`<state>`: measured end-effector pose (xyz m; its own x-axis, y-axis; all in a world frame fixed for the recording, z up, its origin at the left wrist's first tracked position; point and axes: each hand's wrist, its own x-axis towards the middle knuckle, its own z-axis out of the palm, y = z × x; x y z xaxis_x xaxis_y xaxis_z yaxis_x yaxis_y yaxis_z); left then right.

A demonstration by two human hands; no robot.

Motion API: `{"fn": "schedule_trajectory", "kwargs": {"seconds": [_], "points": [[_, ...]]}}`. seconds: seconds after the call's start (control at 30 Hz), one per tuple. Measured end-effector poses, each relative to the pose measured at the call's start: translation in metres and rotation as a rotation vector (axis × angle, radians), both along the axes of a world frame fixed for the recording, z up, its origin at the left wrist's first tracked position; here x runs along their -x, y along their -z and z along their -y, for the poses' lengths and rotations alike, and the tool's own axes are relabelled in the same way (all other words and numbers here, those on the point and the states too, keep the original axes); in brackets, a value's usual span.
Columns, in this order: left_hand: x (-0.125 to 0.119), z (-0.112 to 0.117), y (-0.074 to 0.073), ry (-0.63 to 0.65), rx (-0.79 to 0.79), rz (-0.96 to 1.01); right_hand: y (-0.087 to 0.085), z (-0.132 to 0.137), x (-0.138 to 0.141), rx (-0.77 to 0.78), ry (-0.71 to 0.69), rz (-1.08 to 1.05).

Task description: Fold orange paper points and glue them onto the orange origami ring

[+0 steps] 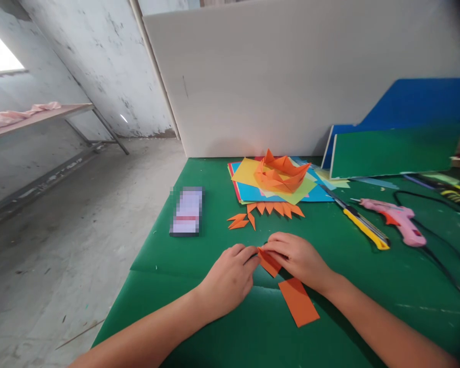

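Between my two hands is a small piece of orange paper (270, 263), with its far end pinched in my fingertips. My left hand (232, 273) closes on it from the left, and my right hand (297, 258) from the right; the fingers hide part of the far end. Just nearer to me lies a flat orange paper rectangle (299, 302) on the green tabletop. Beyond my hands are several folded orange paper pieces (278, 208) in a row, with a few more pointed pieces (238, 221) to their left.
An orange folded-paper ring (281, 174) rests on a stack of coloured paper (245, 174). A phone (187, 212) lies to the left. On the right are a yellow utility knife (366, 227) and a pink glue gun (400, 220) with its cord. A white board (276, 76) stands behind.
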<state>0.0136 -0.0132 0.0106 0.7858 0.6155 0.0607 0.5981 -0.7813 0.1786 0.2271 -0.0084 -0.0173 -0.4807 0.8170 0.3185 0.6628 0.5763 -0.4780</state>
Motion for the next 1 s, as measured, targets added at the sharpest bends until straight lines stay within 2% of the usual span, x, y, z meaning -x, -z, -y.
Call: {"fn": "schedule_trajectory", "kwargs": {"seconds": [0.27,0.53,1.0], "points": [[-0.0004,0.0000,-0.0009,-0.010,0.006,-0.009,-0.0020,-0.0010,-0.0079,-0.110,-0.129,0.126],[0.0005,-0.0014,0.0014,0.024,-0.016,-0.013,-0.0037,-0.0022,-0.0083,-0.110,-0.149,0.152],[0.0022,-0.0041,-0.0026,0.056,0.004,0.013,-0.0070,-0.0044,-0.0100,-0.097,-0.182,0.173]]}}
